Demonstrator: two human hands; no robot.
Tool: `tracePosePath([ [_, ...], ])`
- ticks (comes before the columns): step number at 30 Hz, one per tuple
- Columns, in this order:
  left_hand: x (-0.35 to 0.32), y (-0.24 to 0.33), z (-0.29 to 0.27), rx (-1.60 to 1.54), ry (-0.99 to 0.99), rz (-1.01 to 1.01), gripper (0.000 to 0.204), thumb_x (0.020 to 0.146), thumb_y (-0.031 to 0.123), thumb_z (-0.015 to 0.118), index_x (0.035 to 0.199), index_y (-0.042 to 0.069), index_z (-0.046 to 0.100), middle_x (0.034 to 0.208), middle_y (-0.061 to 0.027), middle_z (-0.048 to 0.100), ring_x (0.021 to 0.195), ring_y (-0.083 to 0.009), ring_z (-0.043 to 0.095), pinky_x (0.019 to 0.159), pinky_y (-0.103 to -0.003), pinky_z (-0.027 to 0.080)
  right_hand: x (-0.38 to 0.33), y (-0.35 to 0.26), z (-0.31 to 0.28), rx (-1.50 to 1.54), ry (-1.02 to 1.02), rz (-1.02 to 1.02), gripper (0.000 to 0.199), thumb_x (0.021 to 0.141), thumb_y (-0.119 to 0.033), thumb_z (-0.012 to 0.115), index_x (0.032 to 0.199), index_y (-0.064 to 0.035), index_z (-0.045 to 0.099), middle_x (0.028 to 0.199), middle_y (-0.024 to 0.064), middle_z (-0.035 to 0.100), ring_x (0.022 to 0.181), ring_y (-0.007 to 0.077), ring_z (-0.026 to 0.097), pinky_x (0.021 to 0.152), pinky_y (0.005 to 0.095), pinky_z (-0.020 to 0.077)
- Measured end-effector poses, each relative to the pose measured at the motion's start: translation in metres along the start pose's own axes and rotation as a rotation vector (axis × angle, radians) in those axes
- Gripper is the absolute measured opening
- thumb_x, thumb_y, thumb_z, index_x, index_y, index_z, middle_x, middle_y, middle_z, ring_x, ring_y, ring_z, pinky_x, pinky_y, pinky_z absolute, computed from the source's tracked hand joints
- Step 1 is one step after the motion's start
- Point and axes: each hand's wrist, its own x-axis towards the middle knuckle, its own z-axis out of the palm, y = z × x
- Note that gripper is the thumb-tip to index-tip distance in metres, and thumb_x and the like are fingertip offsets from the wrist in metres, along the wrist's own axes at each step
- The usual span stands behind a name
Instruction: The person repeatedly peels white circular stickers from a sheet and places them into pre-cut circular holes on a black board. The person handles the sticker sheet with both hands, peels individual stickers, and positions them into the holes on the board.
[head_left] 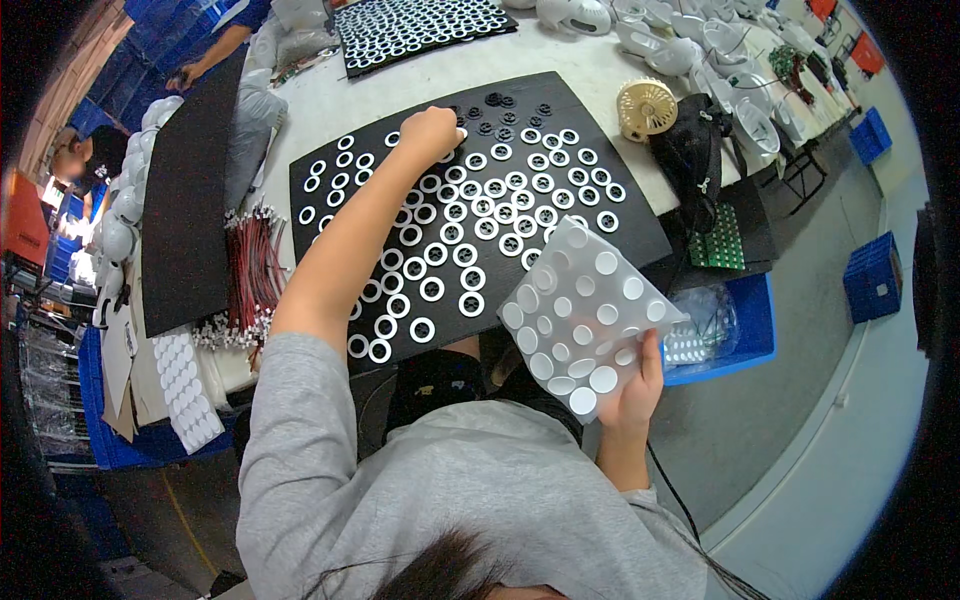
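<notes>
My right hand (pixel 632 395) grips the edge of a translucent sheet of round white stickers (pixel 583 335), tilted up over the near right corner of a black board (pixel 640 238). Many white rings with black centres (pixel 484 206) lie spread across that board. My left arm stretches over them, and my left hand (pixel 430 135) is closed near the far edge, fingers pointing down. A bit of white shows by its fingertips; what it pinches is hidden. Just right of it sit several small black round parts (pixel 507 118) without white rings.
A second board of rings (pixel 425 32) lies at the back. A small beige fan (pixel 646 108) and a black bag (pixel 690 150) stand right. Red wire bundles (pixel 258 270) lie left. A blue bin (pixel 745 345) is at my right. Another person's hand (pixel 187 76) shows far left.
</notes>
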Motion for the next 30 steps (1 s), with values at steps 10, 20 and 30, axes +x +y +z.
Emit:
tracePosePath([
  [10, 0.006, -0.001, 0.007, -0.174, 0.082, -0.038, 0.020, 0.069, 0.015, 0.052, 0.077, -0.003, 0.054, 0.078, -0.0213, 0.056, 0.078, -0.0312, 0.055, 0.069, -0.037, 0.043, 0.000, 0.001, -0.001, -0.010, 0.014, 0.000, 0.034, 0.086, -0.027, 0.030, 0.111, -0.0053, 0.039, 0.109, 0.0086, 0.045, 0.100, 0.0228, 0.043, 0.086, 0.0361, 0.0321],
  [20, -0.008, 0.010, 0.010, -0.228, 0.135, 0.126, 0.015, 0.069, 0.015, 0.052, 0.074, 0.001, 0.056, 0.075, -0.0163, 0.056, 0.071, -0.0289, 0.054, 0.065, -0.036, 0.043, -0.001, 0.000, -0.003, -0.033, 0.043, 0.007, 0.037, 0.086, -0.029, 0.030, 0.112, -0.0035, 0.038, 0.111, 0.0102, 0.044, 0.100, 0.0233, 0.043, 0.086, 0.0367, 0.0322],
  [30, -0.049, -0.012, 0.020, 0.087, 0.256, 0.540, 0.029, 0.069, 0.009, 0.049, 0.097, 0.008, 0.053, 0.106, -0.0052, 0.050, 0.104, -0.0200, 0.040, 0.081, -0.039, 0.030, -0.001, 0.000, 0.002, -0.052, 0.060, -0.011, 0.037, 0.085, -0.029, 0.031, 0.111, -0.0033, 0.038, 0.109, 0.0107, 0.045, 0.099, 0.0240, 0.044, 0.085, 0.0368, 0.0333],
])
